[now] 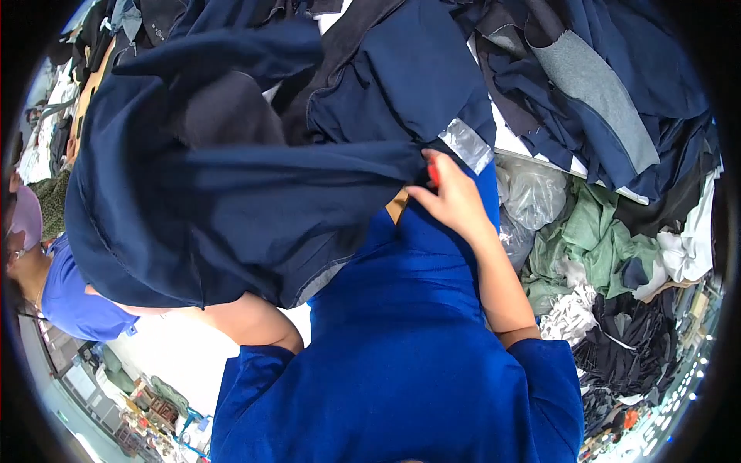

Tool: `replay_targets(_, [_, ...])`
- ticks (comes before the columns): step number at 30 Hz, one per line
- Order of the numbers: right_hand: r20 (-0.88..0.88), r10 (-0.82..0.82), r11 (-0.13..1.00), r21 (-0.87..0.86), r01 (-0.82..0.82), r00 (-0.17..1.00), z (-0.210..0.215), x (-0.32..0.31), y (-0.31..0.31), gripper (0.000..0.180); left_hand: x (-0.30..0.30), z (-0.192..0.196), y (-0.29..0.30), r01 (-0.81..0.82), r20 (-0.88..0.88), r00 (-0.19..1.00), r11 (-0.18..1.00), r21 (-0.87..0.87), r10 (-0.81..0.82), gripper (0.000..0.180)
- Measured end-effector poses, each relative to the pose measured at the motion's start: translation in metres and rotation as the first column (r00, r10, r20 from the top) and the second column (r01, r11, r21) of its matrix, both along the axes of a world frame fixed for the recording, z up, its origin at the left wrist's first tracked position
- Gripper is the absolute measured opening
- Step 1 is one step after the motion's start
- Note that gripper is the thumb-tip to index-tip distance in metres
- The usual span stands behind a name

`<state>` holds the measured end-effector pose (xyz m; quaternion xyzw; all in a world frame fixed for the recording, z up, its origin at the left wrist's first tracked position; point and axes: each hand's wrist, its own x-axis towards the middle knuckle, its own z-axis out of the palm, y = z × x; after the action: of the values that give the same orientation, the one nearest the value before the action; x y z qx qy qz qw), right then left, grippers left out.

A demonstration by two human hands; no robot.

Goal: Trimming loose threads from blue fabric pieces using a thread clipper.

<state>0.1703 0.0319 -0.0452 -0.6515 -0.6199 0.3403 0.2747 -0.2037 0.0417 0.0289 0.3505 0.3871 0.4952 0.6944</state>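
Navy garment piece: one large, loose cloth (255, 185), raised in front of us at left and centre; a grey edge shows at its lower corner, and its right end narrows to a point at our right hand (457, 202).
Right hand: fingers curled on a small red object (433, 173), thumb standing apart from them; we cannot tell whether they also pinch the cloth's tip.
Left hand: hidden behind the cloth, finger state impossible for us to tell; the left forearm (255, 318) passes beneath the lower edge.
Clothing worn: bright blue short-sleeved top (409, 363).
Silvery strip: shiny patch (467, 145), just beside the right hand.
Fabric heap, far side: navy pieces (401, 69), with a grey band (602, 92) lying across those at right.
Right-hand stock: clear plastic bag (536, 193), green cloth (590, 231), white scraps (571, 312), black strips (629, 339).
Left side: co-worker in a violet-blue top (73, 289), beside a white surface (170, 355).
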Motion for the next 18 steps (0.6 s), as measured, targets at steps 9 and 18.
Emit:
replay_targets(9, [0.082,0.259,0.965,0.012,-0.261,0.962,-0.001,-0.013,0.01,0.036,-0.068,0.024,0.036,0.103,-0.124,0.99,0.957,0.27,-0.071,0.041])
replay_targets(18, [0.378,0.038,0.882,0.423,-0.209,0.925,-0.005,0.002,0.029,0.022,0.017,0.039,-0.022,0.251,-0.234,0.961,0.821,0.513,-0.148,0.044])
